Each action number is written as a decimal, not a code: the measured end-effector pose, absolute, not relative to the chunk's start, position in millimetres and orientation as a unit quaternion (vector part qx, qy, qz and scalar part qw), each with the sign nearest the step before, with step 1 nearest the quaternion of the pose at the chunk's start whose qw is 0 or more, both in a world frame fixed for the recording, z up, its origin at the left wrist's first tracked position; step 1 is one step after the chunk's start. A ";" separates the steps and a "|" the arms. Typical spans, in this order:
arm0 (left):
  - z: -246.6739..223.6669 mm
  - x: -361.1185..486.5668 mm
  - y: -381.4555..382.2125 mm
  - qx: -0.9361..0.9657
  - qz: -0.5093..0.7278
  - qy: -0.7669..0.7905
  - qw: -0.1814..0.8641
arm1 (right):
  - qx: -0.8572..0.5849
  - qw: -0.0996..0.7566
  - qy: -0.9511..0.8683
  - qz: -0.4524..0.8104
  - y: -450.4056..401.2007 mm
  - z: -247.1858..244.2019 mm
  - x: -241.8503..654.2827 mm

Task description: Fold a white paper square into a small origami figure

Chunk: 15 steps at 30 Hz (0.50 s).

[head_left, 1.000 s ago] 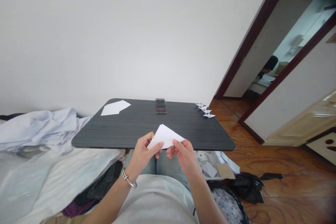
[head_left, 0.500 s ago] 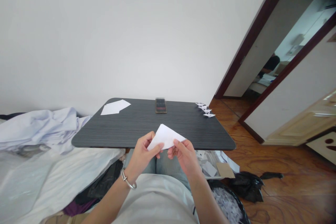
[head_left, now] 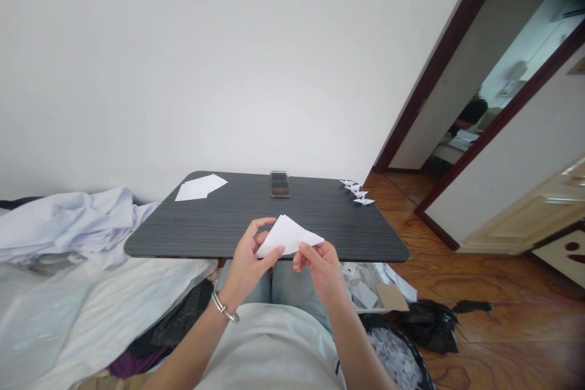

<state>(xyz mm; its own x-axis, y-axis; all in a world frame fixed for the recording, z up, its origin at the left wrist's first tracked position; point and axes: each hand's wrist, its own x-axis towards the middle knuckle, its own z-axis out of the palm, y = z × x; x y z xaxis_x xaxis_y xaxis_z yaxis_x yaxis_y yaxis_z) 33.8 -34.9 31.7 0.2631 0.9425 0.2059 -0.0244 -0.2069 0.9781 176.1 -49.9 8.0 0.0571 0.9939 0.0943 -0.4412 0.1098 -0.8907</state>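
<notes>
A white sheet of paper (head_left: 289, 236), folded into a triangle, is held between both hands over the front edge of the dark table (head_left: 228, 219). My left hand (head_left: 253, 254) is closed on its left corner, thumb on the near face and index finger reaching up along the left side. My right hand (head_left: 319, 261) pinches the lower right edge between thumb and fingers. The triangle's tip points away from me, and two layers show there slightly offset.
Loose white paper sheets (head_left: 201, 187) lie at the table's back left. A phone (head_left: 280, 184) rests at the back middle. Several small folded paper cranes (head_left: 356, 190) line the right edge. Below right are a tray of paper (head_left: 365, 294) and a black-lined bin of scraps (head_left: 395, 356).
My left index finger has lifted and stretched upward along the paper's left side. My right hand has shifted slightly left along the lower edge. The paper has barely moved.
</notes>
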 end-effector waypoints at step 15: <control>25.1 33.3 -26.4 0.645 0.460 0.393 0.467 | -0.403 0.632 -0.404 0.525 -48.2 10.1 172.0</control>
